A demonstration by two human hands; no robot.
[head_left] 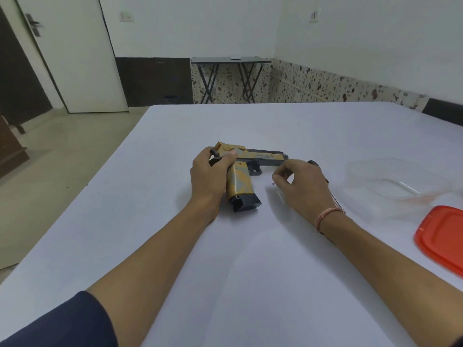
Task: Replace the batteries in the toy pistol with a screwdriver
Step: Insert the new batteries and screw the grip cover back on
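Toy pistol (239,181) lying on its side on white table (155,209), barrel pointing right, grip toward person. Left hand (210,176) gripping pistol's rear end, thumb pressing on slide. Right hand (303,186) hovering just right of pistol's trigger guard, fingers curling, thumb and forefinger nearly meeting; whether pinching anything, cannot tell. Dark screwdriver (312,162) peeking out behind right hand, near pistol's muzzle. Clear container (390,181) and red lid (443,236) sitting well right of pistol.

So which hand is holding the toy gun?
The left hand: its fingers wrap the back end of the toy pistol. The right hand is just beside the muzzle, gripping none of it.
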